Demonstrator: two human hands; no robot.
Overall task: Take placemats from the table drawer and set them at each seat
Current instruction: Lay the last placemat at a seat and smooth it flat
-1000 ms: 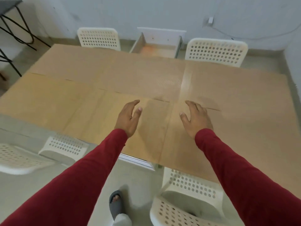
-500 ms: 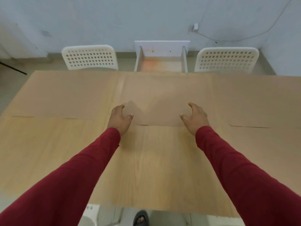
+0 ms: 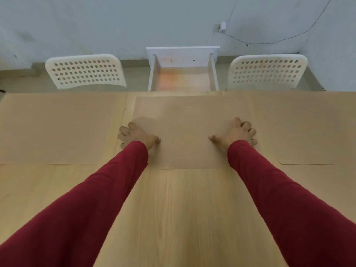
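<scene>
Since half a second ago my view has moved in over the table [image 3: 177,209] and both hands have gone from hovering to landing on the middle placemat [image 3: 189,132]: left hand [image 3: 137,136] on its left edge, right hand [image 3: 238,132] on its right edge, fingers curled and spread on the sheet, though I can't tell if they pinch the edges or just press. The mat sits centred in front of the open drawer [image 3: 183,74], between the two far chairs [image 3: 84,71], so I read this as picking it up or sliding it toward a seat; flanking mats [image 3: 57,128] are already down.
</scene>
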